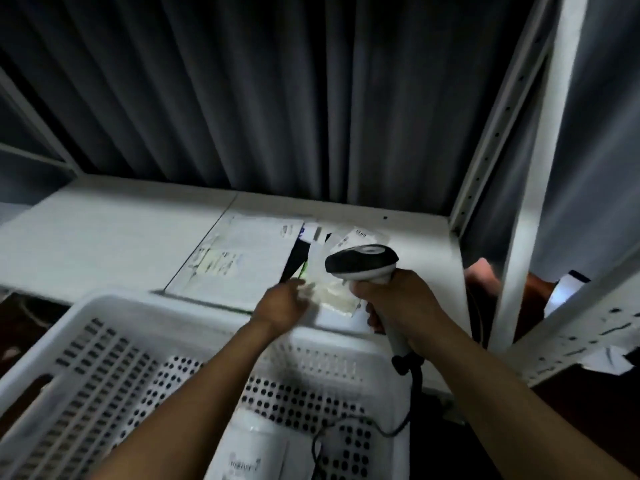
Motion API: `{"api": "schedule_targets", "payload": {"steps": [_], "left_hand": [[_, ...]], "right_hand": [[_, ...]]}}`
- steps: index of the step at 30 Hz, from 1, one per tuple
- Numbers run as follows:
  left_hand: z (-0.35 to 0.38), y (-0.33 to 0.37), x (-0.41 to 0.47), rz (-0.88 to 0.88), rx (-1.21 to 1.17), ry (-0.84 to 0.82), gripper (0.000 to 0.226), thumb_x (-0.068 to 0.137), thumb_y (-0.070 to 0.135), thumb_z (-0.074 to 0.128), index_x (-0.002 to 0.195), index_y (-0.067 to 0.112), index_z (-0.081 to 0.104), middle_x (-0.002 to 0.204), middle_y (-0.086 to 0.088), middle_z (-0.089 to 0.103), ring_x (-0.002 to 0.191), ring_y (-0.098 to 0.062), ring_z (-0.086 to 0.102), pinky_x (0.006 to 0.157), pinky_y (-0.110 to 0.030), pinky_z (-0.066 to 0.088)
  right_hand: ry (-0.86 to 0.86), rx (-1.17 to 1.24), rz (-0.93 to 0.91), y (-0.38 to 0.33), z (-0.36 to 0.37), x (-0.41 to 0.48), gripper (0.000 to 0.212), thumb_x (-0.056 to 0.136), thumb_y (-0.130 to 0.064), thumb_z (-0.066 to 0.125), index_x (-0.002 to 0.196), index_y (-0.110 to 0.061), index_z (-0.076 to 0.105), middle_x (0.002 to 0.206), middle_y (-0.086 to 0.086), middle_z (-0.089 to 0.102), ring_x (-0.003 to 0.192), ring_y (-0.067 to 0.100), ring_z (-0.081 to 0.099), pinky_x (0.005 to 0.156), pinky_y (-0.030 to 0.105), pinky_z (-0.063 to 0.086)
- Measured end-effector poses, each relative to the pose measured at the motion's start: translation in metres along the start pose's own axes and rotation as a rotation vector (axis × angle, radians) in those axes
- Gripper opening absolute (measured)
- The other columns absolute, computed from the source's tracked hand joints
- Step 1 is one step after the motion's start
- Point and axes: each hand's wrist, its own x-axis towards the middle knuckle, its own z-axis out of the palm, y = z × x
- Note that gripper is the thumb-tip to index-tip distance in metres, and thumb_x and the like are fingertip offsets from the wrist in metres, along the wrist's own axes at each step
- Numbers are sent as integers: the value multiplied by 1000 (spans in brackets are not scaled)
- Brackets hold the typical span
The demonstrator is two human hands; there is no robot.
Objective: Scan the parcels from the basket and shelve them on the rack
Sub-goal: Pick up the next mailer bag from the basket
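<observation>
Spreading beyond the fingertips, the rack (pixel 104 230) bore a flat parcel (pixel 242 258); the basket (pixel 138 306) sat behind the wrists. The left hand (pixel 282 306) met a small parcel (pixel 334 294) at its fingertips on the shelf edge, its grip too blurred to tell. Just beside, the right hand (pixel 398 303) wrapped its fingers round the scanner (pixel 362 263) handle.

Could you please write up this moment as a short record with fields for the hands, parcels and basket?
Right hand: grips white-and-black handheld barcode scanner.
Left hand: at small translucent white plastic parcel; grip blurred.
Shelf: white metal rack shelf bears that parcel and a large flat white labelled parcel.
Basket: white perforated plastic basket holds a white bagged parcel.
</observation>
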Motion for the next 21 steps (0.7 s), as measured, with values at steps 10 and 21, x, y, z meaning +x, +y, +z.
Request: {"api": "schedule_targets", "payload": {"steps": [10, 21], "left_hand": [[67, -155, -179, -267, -144, 265, 40, 93, 14, 60, 133, 13, 55, 133, -10, 55, 112, -27, 57, 95, -33, 45], [144, -247, -211, -678, -154, -221, 78, 76, 36, 77, 141, 15, 40, 133, -15, 50, 119, -29, 50, 100, -39, 44]], "right_hand": [[-387, -513, 0, 62, 104, -56, 29, 88, -27, 67, 97, 0, 71, 59, 2, 61, 49, 9, 59, 54, 16, 49], [-485, -700, 76, 121, 175, -35, 29, 85, -29, 68, 61, -22, 54, 59, -6, 54, 60, 12, 56, 67, 25, 50]]}}
